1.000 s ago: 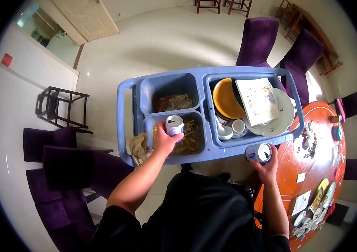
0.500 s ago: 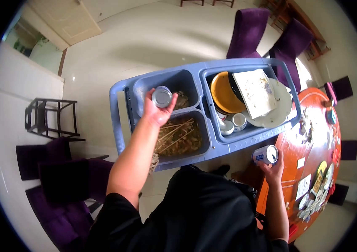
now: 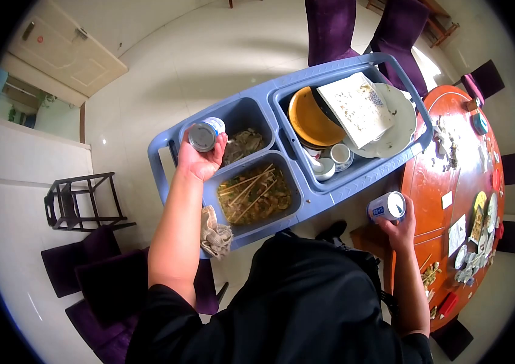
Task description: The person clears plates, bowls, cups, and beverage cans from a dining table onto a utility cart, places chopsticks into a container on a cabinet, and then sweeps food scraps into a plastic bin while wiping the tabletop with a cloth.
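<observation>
My left hand (image 3: 200,164), fingers closed, holds a blue-and-white can (image 3: 203,136) with its silver end towards me. It is above the upper left bin (image 3: 246,114) of a blue-grey cart (image 3: 335,195); crumpled grey waste shows inside. My right hand (image 3: 402,229) is wrapped round another blue-and-white can (image 3: 386,207), between the cart and the red table (image 3: 425,209). A dark opening shows in its pale top. Chopsticks (image 3: 248,185) lie on wet food scraps (image 3: 269,203) in the lower left bin.
The cart's right tray has an orange plate (image 3: 312,118), a soiled white square plate (image 3: 357,112), a scalloped dish (image 3: 400,130) and cups (image 3: 341,156). A rag (image 3: 215,233) hangs over the near edge. Purple chairs (image 3: 112,285) stand left; dirty dishes (image 3: 474,249) lie on the table.
My left hand has shifted slightly left with its can, which is more tilted and shows more of its side. The view has turned, and more of the rag shows. My right hand still holds its can.
</observation>
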The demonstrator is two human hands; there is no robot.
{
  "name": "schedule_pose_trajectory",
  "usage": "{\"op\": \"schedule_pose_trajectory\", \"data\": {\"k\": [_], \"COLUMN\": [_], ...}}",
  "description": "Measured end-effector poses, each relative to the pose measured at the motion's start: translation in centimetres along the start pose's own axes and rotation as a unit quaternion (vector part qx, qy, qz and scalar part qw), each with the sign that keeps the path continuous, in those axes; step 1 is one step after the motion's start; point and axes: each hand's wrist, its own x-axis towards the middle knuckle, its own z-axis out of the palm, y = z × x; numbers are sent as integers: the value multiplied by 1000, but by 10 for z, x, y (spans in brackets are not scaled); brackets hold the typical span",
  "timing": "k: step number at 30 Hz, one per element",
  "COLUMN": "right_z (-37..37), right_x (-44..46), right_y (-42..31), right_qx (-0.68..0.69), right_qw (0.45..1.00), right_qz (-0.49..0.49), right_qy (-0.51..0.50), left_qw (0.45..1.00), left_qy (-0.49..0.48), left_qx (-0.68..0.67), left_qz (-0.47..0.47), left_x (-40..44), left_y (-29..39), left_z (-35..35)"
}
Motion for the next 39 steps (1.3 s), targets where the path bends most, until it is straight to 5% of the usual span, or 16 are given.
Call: {"op": "schedule_pose_trajectory", "data": {"k": [39], "right_z": [0], "right_x": [-5], "right_y": [12], "right_qx": [28], "right_qw": [999], "right_qz": [6], "right_qy": [-17], "left_qw": [998], "left_qy": [-25], "left_qx": [54], "left_qz": [-28], "left_x": [-2], "left_y": [-12], "left_z": [4]}}
